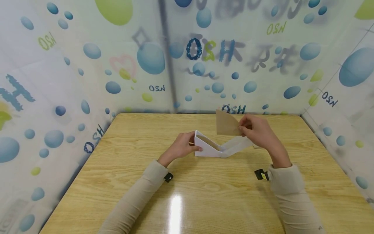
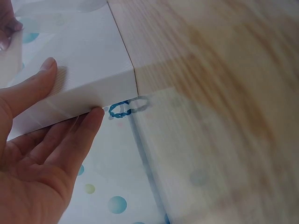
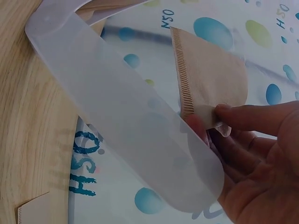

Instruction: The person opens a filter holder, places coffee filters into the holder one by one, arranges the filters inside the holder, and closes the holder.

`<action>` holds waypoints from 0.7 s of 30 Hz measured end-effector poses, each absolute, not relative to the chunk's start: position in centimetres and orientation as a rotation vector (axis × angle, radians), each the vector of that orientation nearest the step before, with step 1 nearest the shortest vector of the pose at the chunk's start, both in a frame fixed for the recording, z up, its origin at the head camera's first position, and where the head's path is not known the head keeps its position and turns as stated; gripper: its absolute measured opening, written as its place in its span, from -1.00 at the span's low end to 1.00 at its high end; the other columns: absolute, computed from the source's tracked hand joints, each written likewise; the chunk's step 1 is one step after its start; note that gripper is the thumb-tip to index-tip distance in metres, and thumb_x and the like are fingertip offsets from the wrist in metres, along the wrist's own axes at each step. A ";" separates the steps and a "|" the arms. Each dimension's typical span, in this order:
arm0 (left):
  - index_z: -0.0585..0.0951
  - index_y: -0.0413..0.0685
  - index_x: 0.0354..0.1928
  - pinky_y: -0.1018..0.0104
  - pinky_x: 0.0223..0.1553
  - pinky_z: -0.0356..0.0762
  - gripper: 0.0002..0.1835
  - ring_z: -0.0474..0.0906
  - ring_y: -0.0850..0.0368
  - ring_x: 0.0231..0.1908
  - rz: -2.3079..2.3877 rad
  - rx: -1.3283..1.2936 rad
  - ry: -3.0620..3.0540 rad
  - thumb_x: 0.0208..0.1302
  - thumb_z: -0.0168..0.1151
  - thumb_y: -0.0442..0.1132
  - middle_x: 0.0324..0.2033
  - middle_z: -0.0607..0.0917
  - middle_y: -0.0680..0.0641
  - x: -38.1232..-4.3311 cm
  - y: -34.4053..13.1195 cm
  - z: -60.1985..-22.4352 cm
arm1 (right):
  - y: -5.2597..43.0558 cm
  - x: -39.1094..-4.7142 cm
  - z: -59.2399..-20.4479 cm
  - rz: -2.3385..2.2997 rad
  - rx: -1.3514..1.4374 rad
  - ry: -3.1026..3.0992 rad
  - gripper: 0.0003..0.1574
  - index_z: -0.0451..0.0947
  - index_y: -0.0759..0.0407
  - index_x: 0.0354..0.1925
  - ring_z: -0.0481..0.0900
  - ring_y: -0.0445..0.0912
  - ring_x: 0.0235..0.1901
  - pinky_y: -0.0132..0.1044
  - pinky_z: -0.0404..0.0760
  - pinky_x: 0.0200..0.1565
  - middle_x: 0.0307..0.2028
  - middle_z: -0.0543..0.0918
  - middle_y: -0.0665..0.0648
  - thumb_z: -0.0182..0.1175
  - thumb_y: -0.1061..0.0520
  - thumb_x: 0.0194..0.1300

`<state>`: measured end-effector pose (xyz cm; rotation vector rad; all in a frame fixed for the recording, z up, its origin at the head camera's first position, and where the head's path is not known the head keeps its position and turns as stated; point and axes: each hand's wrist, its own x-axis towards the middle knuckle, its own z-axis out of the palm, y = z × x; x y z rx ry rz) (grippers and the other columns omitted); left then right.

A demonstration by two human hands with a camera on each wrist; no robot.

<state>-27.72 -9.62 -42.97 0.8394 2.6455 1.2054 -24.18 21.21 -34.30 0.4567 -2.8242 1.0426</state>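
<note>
A brown paper coffee filter (image 1: 226, 124) is pinched between the thumb and fingers of my right hand (image 1: 259, 130). Its crimped edge shows in the right wrist view. To its left stands a white wedge-shaped box (image 1: 206, 149), gripped at its tall end by my left hand (image 1: 181, 145), thumb on the near side. The box's translucent lid (image 3: 121, 107) is swung out to the right, beneath the raised filter; I cannot tell whether the right fingers touch it. Brown paper (image 1: 211, 143) shows inside the box.
Another brown paper filter (image 3: 36, 211) lies on the wooden table (image 1: 210, 188), partly hidden behind the right hand in the head view. A curtain (image 1: 181, 81) printed with blue and green dots hangs along the table's back and sides.
</note>
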 end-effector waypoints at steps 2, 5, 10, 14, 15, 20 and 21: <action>0.64 -0.05 0.10 0.25 -0.03 0.75 -0.62 0.79 0.07 -0.07 1.203 0.843 2.646 0.26 0.50 -0.24 -0.03 0.80 -0.10 -27.7 -9.6 -42.9 | 21.1 -24.2 -34.4 1.044 0.461 -2.823 -0.88 0.58 0.28 -0.09 0.74 -0.01 -0.34 -0.12 0.73 -0.23 -0.22 0.77 0.29 0.21 0.23 0.50; 0.64 -0.05 0.09 0.25 -0.04 0.75 -0.63 0.79 0.08 -0.08 1.201 0.848 2.647 0.27 0.50 -0.23 -0.04 0.81 -0.10 -27.6 -9.6 -42.9 | 20.9 -24.3 -34.6 1.044 0.472 -2.821 -0.89 0.58 0.29 -0.09 0.74 0.00 -0.35 -0.15 0.72 -0.24 -0.23 0.77 0.28 0.20 0.24 0.50; 0.64 -0.05 0.09 0.26 -0.03 0.75 -0.62 0.79 0.08 -0.08 1.204 0.848 2.647 0.26 0.50 -0.24 -0.03 0.80 -0.10 -27.7 -9.6 -42.9 | 20.4 -24.4 -34.8 1.032 0.499 -2.816 -0.90 0.58 0.29 -0.09 0.73 -0.02 -0.37 -0.18 0.71 -0.26 -0.26 0.76 0.27 0.21 0.26 0.48; 0.64 -0.06 0.09 0.26 -0.03 0.75 -0.61 0.80 0.07 -0.08 1.211 0.848 2.646 0.25 0.51 -0.25 -0.03 0.80 -0.11 -27.7 -9.7 -42.9 | 19.9 -24.5 -35.0 1.020 0.523 -2.809 -0.91 0.59 0.30 -0.11 0.71 -0.04 -0.39 -0.16 0.71 -0.27 -0.29 0.77 0.26 0.21 0.27 0.47; 0.64 -0.06 0.09 0.26 -0.04 0.75 -0.61 0.80 0.07 -0.08 1.212 0.851 2.647 0.25 0.51 -0.25 -0.04 0.81 -0.11 -27.7 -9.7 -42.9 | 19.8 -24.5 -35.1 1.017 0.529 -2.809 -0.91 0.59 0.30 -0.11 0.71 -0.05 -0.39 -0.16 0.71 -0.28 -0.29 0.77 0.25 0.21 0.27 0.47; 0.64 -0.06 0.09 0.28 -0.03 0.75 -0.61 0.79 0.07 -0.08 1.216 0.843 2.643 0.24 0.51 -0.26 -0.04 0.81 -0.11 -27.7 -9.6 -42.9 | 19.4 -24.5 -35.2 1.006 0.543 -2.816 -0.91 0.58 0.29 -0.11 0.70 -0.06 -0.39 -0.18 0.70 -0.28 -0.31 0.76 0.24 0.21 0.27 0.46; 0.64 -0.06 0.10 0.28 -0.03 0.75 -0.61 0.79 0.07 -0.08 1.217 0.843 2.641 0.24 0.51 -0.26 -0.04 0.81 -0.11 -27.7 -9.6 -42.9 | 19.3 -24.4 -35.2 1.010 0.542 -2.817 -0.91 0.58 0.29 -0.11 0.69 -0.05 -0.39 -0.18 0.69 -0.28 -0.31 0.76 0.24 0.21 0.27 0.46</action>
